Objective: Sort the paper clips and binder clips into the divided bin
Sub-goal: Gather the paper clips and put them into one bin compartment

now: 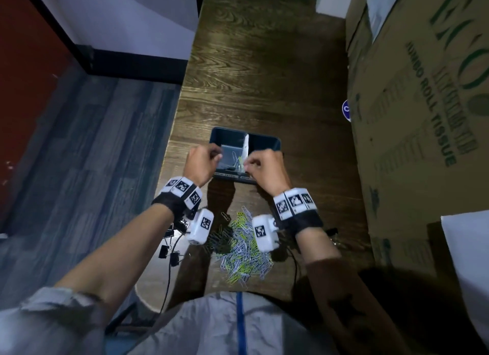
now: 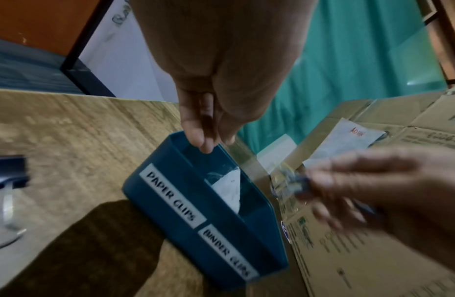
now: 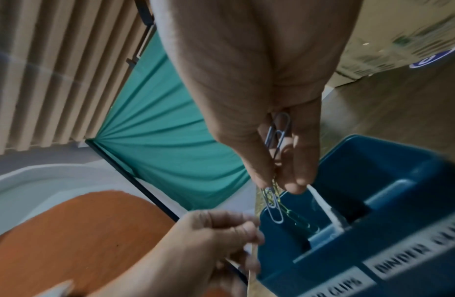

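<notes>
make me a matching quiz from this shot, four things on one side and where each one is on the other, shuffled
Things
1. right hand
2. binder clips
3. loose paper clips
4. cardboard box

Places
A. heaped on the table between the wrists
B. along the table's right side
C. by the left forearm, at the table's left edge
D. over the divided bin, pinching paper clips

Pairs: 1-D, 2-C, 3-A, 4-B

Dark wood-grain table (image 1: 264, 76) running toward twelve o'clock, grey plank floor (image 1: 87, 156) lying at nine, large cardboard box (image 1: 423, 116) standing at three, green curtain (image 3: 157, 112) hanging beyond.
</notes>
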The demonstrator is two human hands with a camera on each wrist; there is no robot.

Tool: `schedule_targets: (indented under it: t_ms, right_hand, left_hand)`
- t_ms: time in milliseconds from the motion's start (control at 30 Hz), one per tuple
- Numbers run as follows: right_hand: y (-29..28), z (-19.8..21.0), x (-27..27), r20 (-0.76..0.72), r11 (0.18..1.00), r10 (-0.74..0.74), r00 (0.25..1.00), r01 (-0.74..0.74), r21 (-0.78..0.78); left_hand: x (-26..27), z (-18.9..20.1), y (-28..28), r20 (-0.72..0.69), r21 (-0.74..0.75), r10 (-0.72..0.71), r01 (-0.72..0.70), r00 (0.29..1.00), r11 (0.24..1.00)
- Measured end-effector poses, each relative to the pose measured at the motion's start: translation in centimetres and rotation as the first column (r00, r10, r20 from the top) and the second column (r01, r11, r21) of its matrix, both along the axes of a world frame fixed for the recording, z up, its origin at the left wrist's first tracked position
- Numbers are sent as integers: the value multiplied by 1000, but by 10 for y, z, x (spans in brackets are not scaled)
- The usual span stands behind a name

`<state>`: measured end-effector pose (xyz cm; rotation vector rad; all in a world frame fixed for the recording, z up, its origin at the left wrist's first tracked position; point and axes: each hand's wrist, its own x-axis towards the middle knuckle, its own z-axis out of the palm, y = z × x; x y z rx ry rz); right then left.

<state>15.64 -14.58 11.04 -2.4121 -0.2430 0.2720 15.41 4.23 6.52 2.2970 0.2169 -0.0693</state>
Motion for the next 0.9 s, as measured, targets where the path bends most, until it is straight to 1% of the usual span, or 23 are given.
schedule_targets:
  t_ms: [67,100,167,233,300,400,433,467,500,567,600,633,667,700,733,800,867,900]
  right_hand:
    - [16,4,21,25,999,6,1000,-5,-32]
    - [24,4,30,9,999,10,1000,-9,-51]
    - [35,3,40,-32,995,30,999,-33,-98]
    - [37,2,42,-32,990,42,999,-45,-131]
    - [30,2,32,1,995,16,1000,-16,-98]
    - [5,-14,-1,25,999,-26,999,27,-22]
    - [-4,-25,-16,1,1000,-17,1000,17,-21]
    - [-14,-38,-32,-54,999,-6,999,4,-47]
    - [-25,-53,-48,-134,995,-7,991,-7,-100]
    - [-43,-82,-79,-343,962,-59,937,-39,-271]
    - [-51,-93,-92,-433,934,-71,898,-92,-346]
    - [-58,-103,-104,-486,909,-58,872,-155,-387]
    - [-61,-108,-115,-505,886,-24,863,-215,-410]
    - [-63,-112,-125,-485,863,23,874,-262,-431]
    - [-61,-113,-133,-434,839,71,898,-289,-461]
    - [-56,-116,-144,-326,832,125,937,-278,-481]
    - [-51,-119,-148,-270,862,110,957,-227,-454]
    - [-50,-120,-147,-255,880,92,962,-199,-431]
  left_hand:
    - [-21,-7,3,44,34,-1,0,999,999]
    - [-32,-12,4,32,49,-25,23,999,999]
    - [-53,-24,3,-40,71,-94,96,995,993]
    - [-72,-35,2,-142,82,-163,176,976,981]
    - [-89,-42,-2,-223,120,-262,293,939,948]
    - [-109,-49,-16,-371,197,-400,492,838,848]
    - [-114,-54,-21,-419,205,-425,539,803,817]
    - [-118,-57,-26,-459,208,-441,576,772,791]
    - [-121,-62,-29,-495,210,-452,607,742,766]
    - [-128,-70,-36,-541,244,-451,645,710,724]
    - [-133,-73,-40,-542,268,-452,655,709,706]
    - [-138,-76,-44,-521,301,-464,663,716,685]
    - [-143,-78,-48,-494,336,-483,671,723,661]
    - [-147,-81,-52,-463,364,-509,679,726,637]
    - [-151,-82,-56,-431,379,-531,680,730,627]
    - [-156,-87,-59,-381,370,-549,667,744,647]
    - [-157,-89,-58,-331,327,-538,629,776,705]
    - [-156,-88,-57,-305,286,-521,598,798,749]
